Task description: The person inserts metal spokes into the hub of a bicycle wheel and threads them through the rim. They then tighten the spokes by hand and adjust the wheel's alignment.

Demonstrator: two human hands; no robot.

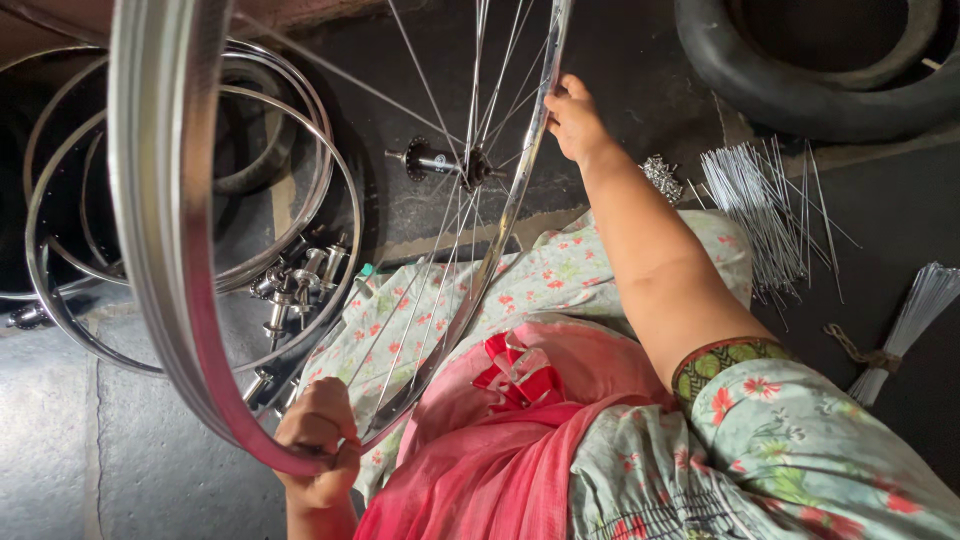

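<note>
Wheel rim (170, 250) stands upright, axle (440, 162) pointing sideways.

No package, label, sign or screen shows anywhere in the head view. Nothing here comes boxed, bagged or wrapped, and no surface carries a sticker, a tag or a printed panel.
</note>
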